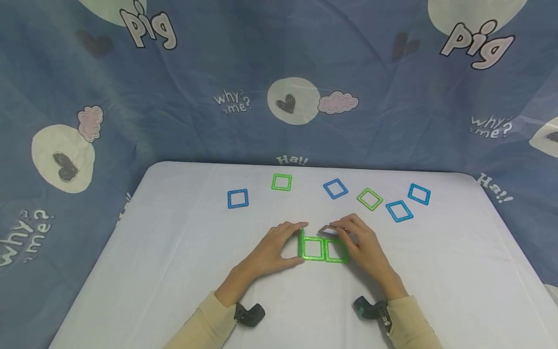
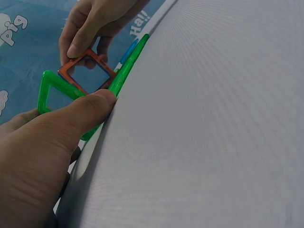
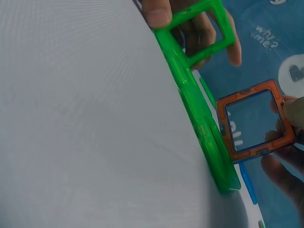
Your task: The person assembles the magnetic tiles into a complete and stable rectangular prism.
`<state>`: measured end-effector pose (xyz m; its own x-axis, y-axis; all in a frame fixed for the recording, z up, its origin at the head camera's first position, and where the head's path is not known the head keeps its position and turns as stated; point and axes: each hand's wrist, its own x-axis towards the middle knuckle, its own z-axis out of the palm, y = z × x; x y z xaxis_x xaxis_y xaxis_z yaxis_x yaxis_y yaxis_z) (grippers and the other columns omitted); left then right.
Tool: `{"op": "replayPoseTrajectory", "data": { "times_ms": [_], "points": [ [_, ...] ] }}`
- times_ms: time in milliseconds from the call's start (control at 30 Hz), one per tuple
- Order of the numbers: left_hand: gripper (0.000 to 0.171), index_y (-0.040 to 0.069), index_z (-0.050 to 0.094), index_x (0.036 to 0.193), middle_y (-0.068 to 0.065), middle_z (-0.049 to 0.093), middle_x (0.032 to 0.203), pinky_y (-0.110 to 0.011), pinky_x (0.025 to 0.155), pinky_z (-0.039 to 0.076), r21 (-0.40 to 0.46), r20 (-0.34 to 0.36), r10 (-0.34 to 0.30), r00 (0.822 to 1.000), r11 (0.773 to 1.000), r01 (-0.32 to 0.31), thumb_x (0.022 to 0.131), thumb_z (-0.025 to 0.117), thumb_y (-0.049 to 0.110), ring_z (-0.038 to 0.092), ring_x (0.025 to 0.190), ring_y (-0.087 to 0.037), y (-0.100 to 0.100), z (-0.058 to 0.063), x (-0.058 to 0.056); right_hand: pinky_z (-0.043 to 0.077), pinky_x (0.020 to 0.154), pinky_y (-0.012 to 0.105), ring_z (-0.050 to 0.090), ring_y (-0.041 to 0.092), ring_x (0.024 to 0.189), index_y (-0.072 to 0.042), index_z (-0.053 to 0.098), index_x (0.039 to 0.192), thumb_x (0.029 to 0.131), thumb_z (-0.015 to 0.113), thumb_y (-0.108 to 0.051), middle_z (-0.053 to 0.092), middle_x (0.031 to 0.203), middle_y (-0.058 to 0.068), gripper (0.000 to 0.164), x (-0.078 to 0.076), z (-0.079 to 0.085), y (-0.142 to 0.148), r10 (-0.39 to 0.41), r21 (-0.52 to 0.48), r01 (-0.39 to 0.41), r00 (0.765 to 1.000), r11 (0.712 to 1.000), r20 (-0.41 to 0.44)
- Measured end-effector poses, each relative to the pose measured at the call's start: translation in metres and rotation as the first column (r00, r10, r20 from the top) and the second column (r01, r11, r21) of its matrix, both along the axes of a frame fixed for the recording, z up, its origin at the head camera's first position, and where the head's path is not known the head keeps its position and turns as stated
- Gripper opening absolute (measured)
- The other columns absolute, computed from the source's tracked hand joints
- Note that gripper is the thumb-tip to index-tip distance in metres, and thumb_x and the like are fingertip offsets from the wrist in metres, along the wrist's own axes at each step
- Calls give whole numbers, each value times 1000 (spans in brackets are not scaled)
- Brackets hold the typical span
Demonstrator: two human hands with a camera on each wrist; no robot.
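Two green square tile frames, a left one (image 1: 314, 258) and a right one (image 1: 335, 260), lie flat side by side on the white table. A third green square frame (image 1: 302, 244) stands upright along their left edge. My left hand (image 1: 274, 247) holds this upright frame, thumb at its near lower corner and fingers at its far side. An orange square tile frame (image 3: 261, 152) is pinched by my right hand (image 1: 364, 247), tilted over the far edge of the right flat tile. In the right wrist view its lower corner comes close to the green tiles; contact cannot be told.
Farther back on the table (image 1: 174, 271) lie loose square frames: a blue one (image 1: 238, 206) and a green one (image 1: 281, 188) to the left, and several more blue and green ones to the right. A blue printed cloth (image 1: 244, 140) hangs behind the table.
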<state>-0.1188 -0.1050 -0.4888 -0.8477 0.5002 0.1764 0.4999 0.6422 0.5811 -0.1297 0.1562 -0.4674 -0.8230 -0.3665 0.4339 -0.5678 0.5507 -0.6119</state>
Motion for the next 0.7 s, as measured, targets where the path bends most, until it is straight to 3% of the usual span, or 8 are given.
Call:
{"op": "replayPoseTrajectory", "data": {
  "times_ms": [700],
  "points": [
    [79,37,31,144,11,51,131,-37,107,39,-7,5,0,1000,1000,0,78,74,42,46,124,-8,0,0,0,48,81,14,56,2,90,-18,68,110,93,59,-11,58,100,-8,21,3,2,-7,16,22,-16,1000,1000,-3]
  ]
}}
